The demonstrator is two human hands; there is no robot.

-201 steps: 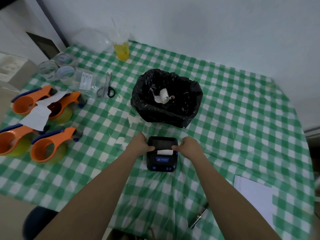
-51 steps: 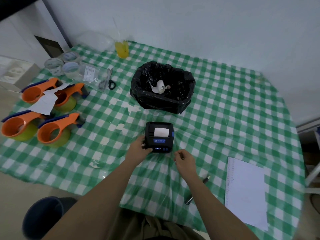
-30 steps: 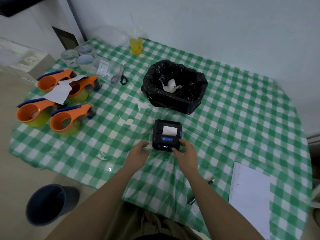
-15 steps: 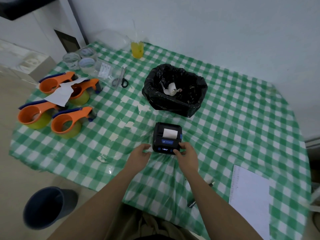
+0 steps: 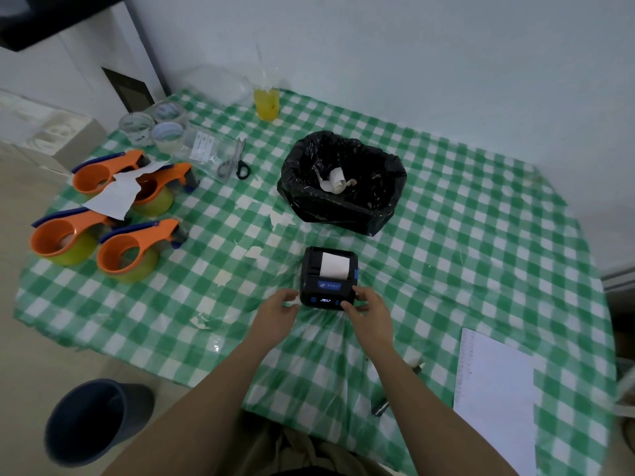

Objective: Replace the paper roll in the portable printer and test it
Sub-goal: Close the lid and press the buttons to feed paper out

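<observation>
The small black portable printer lies flat on the green checked tablecloth, with a strip of white paper sticking out of its slot and a small lit display on its front edge. My right hand touches the printer's near right corner, thumb on the front face by the buttons. Just left of the printer, my left hand hovers with fingers curled and apart, holding nothing. A used paper roll lies in the black bin bag behind the printer.
Several orange tape dispensers and tape rolls sit at the left. Scissors and a yellow drink cup are at the back. A white sheet and a pen lie near right. A dark bucket stands on the floor.
My left hand let go of the printer's left side and drew back beside it. My right hand moved onto the printer's near right corner. More paper shows above the slot.
</observation>
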